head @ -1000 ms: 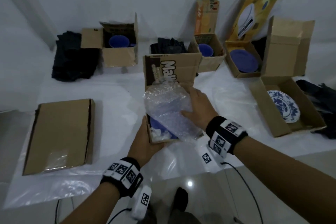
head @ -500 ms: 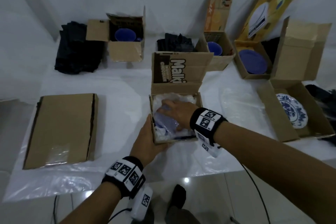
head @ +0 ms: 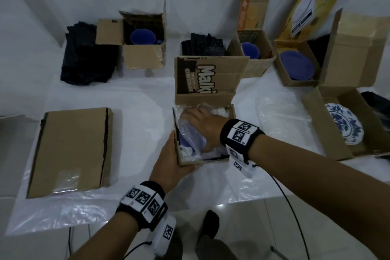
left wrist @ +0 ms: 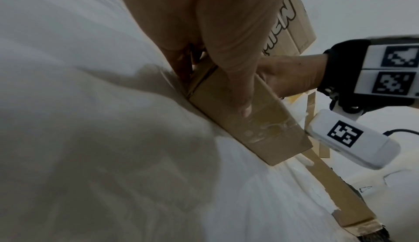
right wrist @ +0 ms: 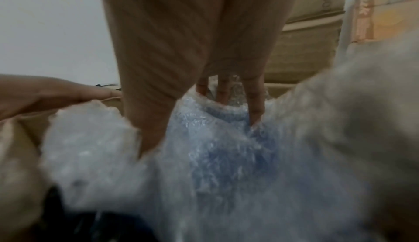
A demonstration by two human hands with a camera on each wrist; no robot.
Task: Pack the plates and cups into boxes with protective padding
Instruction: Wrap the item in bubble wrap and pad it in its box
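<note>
A white plastic sheet (head: 135, 99) covers the floor and carries everything. The landmark is the small open brown cardboard box printed "Malki" (head: 205, 159) near the middle of the sheet, its printed lid standing upright at the far side. Well to the left of it lies a large flat closed cardboard box (head: 69, 152). To the right of it sits an open brown carton (head: 329, 143) holding a blue-and-white patterned plate (head: 346, 125). Beyond that carton, right of and behind the landmark, a yellow-lidded box (head: 295, 76) holds a plain blue plate (head: 296, 65). Directly behind the landmark lies a folded black cloth (head: 203, 45), with a narrow orange-lidded box (head: 261, 65) beside it containing a blue cup (head: 250, 50). Far behind and to the left of the landmark, another open brown box (head: 143, 57) holds a blue cup (head: 142, 37), and a bigger pile of black fabric (head: 86, 59) lies against it.

Inside the landmark box, clear bubble wrap (head: 192, 135) lies over a blue item (head: 184, 144), with white crumpled padding (head: 185, 151) at the corners. The right hand (head: 205, 126) is in the box, fingers (right wrist: 255, 102) straight and spread, pressing down on the bubble wrap. The left hand (head: 168, 164) grips the box's near left corner, thumb (left wrist: 235, 70) laid along the front wall and the fingers round the left side.
</note>
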